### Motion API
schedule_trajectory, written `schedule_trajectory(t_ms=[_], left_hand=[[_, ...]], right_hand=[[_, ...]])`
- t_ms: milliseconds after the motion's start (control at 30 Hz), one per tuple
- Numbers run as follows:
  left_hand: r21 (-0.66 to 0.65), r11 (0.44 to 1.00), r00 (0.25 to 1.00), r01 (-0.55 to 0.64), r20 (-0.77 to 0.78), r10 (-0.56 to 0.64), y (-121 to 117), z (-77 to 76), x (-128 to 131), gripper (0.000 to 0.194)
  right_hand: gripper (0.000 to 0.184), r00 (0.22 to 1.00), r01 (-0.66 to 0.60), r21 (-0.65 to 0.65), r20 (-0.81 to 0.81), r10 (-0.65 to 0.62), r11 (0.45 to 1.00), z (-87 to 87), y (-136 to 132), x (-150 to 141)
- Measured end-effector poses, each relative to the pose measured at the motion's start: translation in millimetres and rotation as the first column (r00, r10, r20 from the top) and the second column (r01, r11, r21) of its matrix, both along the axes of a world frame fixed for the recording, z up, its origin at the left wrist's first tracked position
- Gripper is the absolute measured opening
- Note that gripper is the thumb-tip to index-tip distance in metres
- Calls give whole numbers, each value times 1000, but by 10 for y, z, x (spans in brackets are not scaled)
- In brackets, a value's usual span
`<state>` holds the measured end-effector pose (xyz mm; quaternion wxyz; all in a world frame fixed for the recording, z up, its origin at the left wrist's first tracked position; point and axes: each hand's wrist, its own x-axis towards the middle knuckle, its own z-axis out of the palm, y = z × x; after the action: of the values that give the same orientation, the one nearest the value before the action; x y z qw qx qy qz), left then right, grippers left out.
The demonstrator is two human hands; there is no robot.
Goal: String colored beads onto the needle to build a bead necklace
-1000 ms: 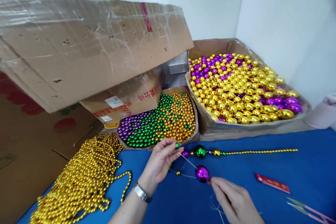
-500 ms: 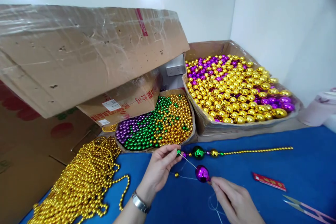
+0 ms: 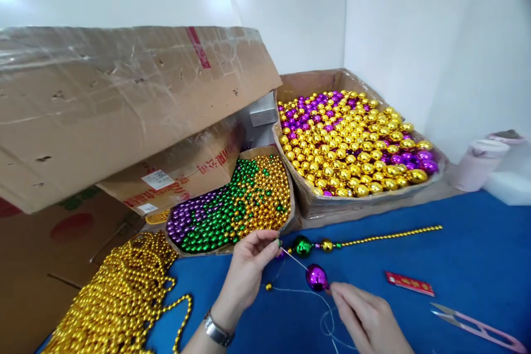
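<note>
My left hand (image 3: 254, 263), with a metal watch at the wrist, pinches the end of a bead strand near a small green bead. A taut white thread (image 3: 295, 260) runs from those fingertips to a large shiny purple bead (image 3: 316, 277). My right hand (image 3: 367, 315) is closed at the far side of this bead, thumb and finger pressed together there. Along the blue cloth the strand continues with a big green bead (image 3: 302, 246), a gold bead (image 3: 327, 245) and a thin gold chain (image 3: 394, 235). A small gold bead (image 3: 269, 286) sits on loose clear thread below.
Behind my hands stand a box of small beads (image 3: 224, 221) and a larger box of gold and purple beads (image 3: 305, 207). Gold bead chains (image 3: 120, 293) are heaped at left under cardboard flaps (image 3: 136, 110). Pink-handled thread snips (image 3: 477, 329) and a red packet (image 3: 410, 283) lie at right.
The view has turned slightly to the right, so the boxes and table items sit further left. Both hands keep the same grip, with the purple bead still between them.
</note>
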<state>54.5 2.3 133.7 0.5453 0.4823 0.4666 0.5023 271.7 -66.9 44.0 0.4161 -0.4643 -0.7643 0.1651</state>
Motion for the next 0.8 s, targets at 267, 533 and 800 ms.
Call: schedule_trajectory(t_ms=[267, 533, 800], left_hand=[[-35, 999, 999, 34, 42, -33, 70, 59, 222, 21], [-60, 994, 988, 92, 134, -83, 169, 76, 488, 20], [-82, 988, 977, 132, 178, -116, 215, 111, 691, 19]], right_hand=[[26, 999, 36, -37, 10, -36, 999, -47, 35, 119], [27, 995, 96, 15, 5, -96, 995, -25, 33, 330], [27, 993, 117, 35, -29, -116, 993, 7, -2, 502]])
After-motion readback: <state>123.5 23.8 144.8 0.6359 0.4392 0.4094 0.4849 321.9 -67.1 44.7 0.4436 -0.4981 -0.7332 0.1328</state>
